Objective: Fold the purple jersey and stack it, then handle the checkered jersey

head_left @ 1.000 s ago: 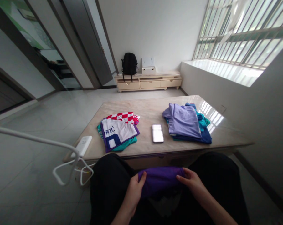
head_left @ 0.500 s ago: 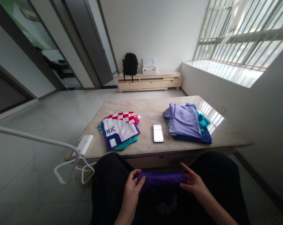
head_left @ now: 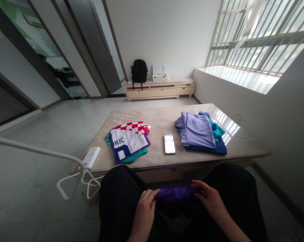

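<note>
A dark purple cloth (head_left: 176,194) hangs between my hands over my lap, just below the table's near edge. It is bunched into a narrow band, and its lower part fades into shadow. At its left end my left hand (head_left: 145,203) is closed, thumb and fingers pinching the fabric. The other end lies between the thumb and bent fingers of my right hand (head_left: 209,197). Beyond them on the table are a stack of jerseys (head_left: 129,139), with a white one lettered in dark blue and a red-and-white checked one, and a pile topped by a lavender shirt (head_left: 197,129).
A phone (head_left: 169,144) with a blurred bright screen lies between both piles on the marble table (head_left: 157,117). A white power bank or adapter (head_left: 92,157) and cables rest at the left corner, near a white curved stand arm (head_left: 41,145). A backpack (head_left: 139,71) sits on a low cabinet (head_left: 162,91).
The purple cloth has gone from a smooth, taut roll to a more crumpled band. My left hand has turned over and moved inward; my right forefinger has curled down towards the fabric.
</note>
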Demonstrator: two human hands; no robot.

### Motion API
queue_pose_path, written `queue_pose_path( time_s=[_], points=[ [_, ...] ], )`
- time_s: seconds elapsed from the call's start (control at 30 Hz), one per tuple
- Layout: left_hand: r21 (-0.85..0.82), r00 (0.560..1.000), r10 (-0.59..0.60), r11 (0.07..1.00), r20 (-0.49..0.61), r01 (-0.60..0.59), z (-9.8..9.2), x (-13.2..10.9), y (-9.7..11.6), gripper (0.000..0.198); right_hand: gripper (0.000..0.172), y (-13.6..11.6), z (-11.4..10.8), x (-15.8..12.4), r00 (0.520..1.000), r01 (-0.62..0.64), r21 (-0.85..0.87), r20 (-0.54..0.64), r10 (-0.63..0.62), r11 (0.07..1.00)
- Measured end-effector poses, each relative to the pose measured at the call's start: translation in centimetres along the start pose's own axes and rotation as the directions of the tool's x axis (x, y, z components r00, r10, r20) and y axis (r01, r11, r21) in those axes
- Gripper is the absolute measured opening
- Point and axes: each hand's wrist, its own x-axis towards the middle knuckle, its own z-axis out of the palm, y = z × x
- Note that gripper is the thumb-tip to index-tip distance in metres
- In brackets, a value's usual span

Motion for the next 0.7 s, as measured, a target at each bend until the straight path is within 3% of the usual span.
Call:
queue_pose_path(
  time_s=[0.1,0.2,0.47,0.7],
  points=[
    [0.087,0.998,0.059,0.995,-0.022,-0.057,0.1,-0.1,-0.1,0.035,0.027,-0.3,-0.2,0.0,0.997,0.078,-0.166,0.015,-0.077,0.983],
    [0.129,0.996,0.094,0.987,-0.006,-0.093,-0.1,0.0,0.2,0.030,0.019,-0.7,-0.4,-0.2,0.992,0.122,-0.279,0.021,-0.121,0.953],
    [0.143,0.989,0.142,0.979,0.037,-0.146,-1.0,0.7,1.7,0.025,0.020,-0.4,-0.4,-0.3,0.984,0.173,-0.340,0.021,-0.176,0.924],
    [0.194,0.978,0.184,0.960,0.103,-0.201,-1.6,0.9,1.8,0.025,0.030,-0.1,-0.7,-0.5,0.970,0.242,-0.431,0.074,-0.233,0.869]
  ],
)
